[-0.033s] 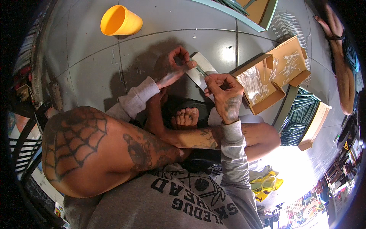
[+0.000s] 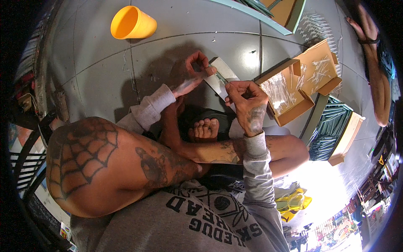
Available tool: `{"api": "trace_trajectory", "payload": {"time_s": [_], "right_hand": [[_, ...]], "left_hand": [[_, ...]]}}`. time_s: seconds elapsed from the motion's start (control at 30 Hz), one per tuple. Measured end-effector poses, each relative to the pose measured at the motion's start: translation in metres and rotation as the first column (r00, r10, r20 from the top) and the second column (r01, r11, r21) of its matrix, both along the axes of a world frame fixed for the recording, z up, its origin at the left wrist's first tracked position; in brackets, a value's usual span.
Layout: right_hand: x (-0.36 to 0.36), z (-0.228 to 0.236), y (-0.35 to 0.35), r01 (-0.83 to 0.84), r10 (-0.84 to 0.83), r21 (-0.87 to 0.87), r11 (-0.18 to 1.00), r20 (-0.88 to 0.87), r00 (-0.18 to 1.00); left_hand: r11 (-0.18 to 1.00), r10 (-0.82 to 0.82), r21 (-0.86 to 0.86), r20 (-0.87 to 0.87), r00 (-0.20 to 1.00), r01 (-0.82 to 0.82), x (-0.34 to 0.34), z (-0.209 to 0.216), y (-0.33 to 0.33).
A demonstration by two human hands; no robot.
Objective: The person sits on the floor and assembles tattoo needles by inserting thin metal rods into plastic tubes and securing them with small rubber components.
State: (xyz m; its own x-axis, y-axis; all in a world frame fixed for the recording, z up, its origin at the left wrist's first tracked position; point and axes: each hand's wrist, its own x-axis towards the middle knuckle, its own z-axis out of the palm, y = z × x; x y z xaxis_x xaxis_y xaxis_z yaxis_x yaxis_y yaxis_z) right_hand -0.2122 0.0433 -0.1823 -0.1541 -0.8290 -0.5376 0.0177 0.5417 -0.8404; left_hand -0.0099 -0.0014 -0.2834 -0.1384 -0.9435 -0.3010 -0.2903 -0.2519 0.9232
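A thin dark-green tube (image 2: 221, 77) is stretched between my two hands, over a light grey flat strip (image 2: 217, 90). My left hand (image 2: 197, 71) pinches its far-left end between thumb and fingertips. On the near-right end, my right hand (image 2: 247, 95) is closed, thumb against forefinger. Whether anything else is inside the right-hand pinch is hidden. To the right of my right hand lies an open cardboard box (image 2: 285, 116) with many thin white sticks (image 2: 278, 90) in it. Beyond it, a second box holds similar green tubes (image 2: 331, 126).
A yellow plastic cup (image 2: 140, 25) lies on the tiled floor at the far left. Another box (image 2: 289, 19) with green tubes stands at the top. Many thin pale sticks (image 2: 319, 29) are spread beside it. Another person's arm (image 2: 378, 92) shows at the right. My crossed legs are below my hands.
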Motion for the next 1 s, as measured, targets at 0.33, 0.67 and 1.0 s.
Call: {"api": "trace_trajectory", "payload": {"time_s": [0.33,0.67,1.0], "right_hand": [[-0.004,-0.010,0.002,-0.005,0.003,-0.079,0.997,-0.027,1.000],[0.002,0.000,0.000,0.018,-0.016,-0.076,0.997,0.022,1.000],[0.001,-0.004,0.001,-0.014,0.007,-0.126,0.992,-0.058,0.998]], "left_hand": [[0.998,-0.054,-0.016,0.038,0.998,0.055,0.000,0.003,-0.005],[0.987,-0.095,0.135,0.070,0.993,0.085,-0.002,0.035,-0.012],[0.995,-0.054,0.088,0.033,0.998,0.051,-0.003,0.024,-0.009]]}}
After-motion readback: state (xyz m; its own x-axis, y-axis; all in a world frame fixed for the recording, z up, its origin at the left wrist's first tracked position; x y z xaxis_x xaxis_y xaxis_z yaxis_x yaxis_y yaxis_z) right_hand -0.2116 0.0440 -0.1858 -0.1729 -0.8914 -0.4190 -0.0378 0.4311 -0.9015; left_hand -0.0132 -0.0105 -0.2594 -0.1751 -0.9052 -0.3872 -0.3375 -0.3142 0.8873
